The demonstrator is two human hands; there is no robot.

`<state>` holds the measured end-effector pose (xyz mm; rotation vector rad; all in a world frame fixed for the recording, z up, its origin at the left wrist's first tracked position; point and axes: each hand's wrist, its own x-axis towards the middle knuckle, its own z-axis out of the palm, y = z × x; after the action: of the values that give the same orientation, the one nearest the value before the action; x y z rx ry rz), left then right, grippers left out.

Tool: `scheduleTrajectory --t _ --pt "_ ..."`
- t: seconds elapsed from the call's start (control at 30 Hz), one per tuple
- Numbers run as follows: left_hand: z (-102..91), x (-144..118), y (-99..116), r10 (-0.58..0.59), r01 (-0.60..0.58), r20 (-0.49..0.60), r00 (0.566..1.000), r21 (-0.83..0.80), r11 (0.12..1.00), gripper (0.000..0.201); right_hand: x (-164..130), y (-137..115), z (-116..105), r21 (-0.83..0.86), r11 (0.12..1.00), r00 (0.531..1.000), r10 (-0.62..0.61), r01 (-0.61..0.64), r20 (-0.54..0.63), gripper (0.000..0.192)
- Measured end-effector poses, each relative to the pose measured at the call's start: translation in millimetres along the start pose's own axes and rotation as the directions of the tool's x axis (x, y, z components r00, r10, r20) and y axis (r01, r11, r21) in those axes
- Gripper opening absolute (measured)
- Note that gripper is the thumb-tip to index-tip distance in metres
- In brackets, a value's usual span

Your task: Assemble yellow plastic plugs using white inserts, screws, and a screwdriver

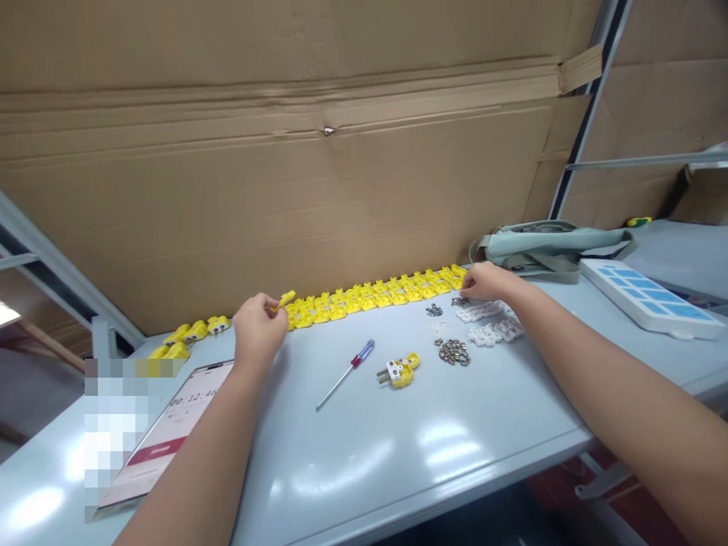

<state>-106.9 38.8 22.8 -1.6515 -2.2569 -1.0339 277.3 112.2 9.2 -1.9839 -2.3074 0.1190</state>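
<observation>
Our left hand (258, 322) is raised just above the desk (364, 447), its fingers (271, 305) pinched shut on a small yellow plastic shell (286, 298) beside a long row of yellow shells (375, 292). Our right hand (483, 282) reaches forward, fingertips curled down at the small metal parts (459, 302); we cannot tell whether they hold one. A pixelated patch (117, 425) hides the desk's left corner.

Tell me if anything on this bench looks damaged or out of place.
The cardboard backing has a small puncture and a peeling tape flap at upper right. One assembled yellow plug lies apart from the yellow row. Otherwise nothing looks spilled.
</observation>
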Motion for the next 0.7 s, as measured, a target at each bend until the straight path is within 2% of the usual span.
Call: scheduleTrajectory --t 0.07,0.13,0.2,0.33,0.47,0.57,0.7 --pt "-1.2 17.4 -17.9 -0.019 0.005 0.081 0.997 0.165 0.986 0.007 -2.5 -4.7 -2.9 0.012 1.000 1.000 0.003 -0.003 -0.024 0.022" --pt "0.9 34.2 -35.1 -0.051 -0.034 0.247 0.968 0.329 0.944 0.010 -6.5 -11.8 -6.2 0.030 0.999 0.998 -0.018 0.020 -0.055 0.023" --pt "5.8 47.5 -49.6 -0.058 -0.054 0.291 0.955 0.362 0.931 0.013 -11.4 -20.6 -8.2 0.045 0.997 0.994 -0.062 0.067 -0.093 0.022" --pt "18.8 59.6 -66.2 -0.010 -0.134 0.378 0.926 0.353 0.926 0.015 -19.1 -38.2 -6.0 0.057 0.980 0.973 -0.178 0.188 -0.148 0.019" --pt "30.3 65.0 -72.3 0.067 -0.220 0.442 0.894 0.305 0.927 0.015 -20.5 -47.6 -1.0 0.062 0.952 0.947 -0.288 0.299 -0.142 0.017" --pt "35.5 69.1 -73.7 0.108 -0.254 0.466 0.878 0.262 0.931 0.014 -20.1 -49.6 0.9 0.078 0.941 0.938 -0.316 0.329 -0.145 0.016" --pt "36.6 68.1 -69.6 0.148 -0.263 0.457 0.877 0.199 0.944 0.013 -21.0 -50.2 0.0 0.100 0.940 0.941 -0.311 0.326 -0.136 0.015"
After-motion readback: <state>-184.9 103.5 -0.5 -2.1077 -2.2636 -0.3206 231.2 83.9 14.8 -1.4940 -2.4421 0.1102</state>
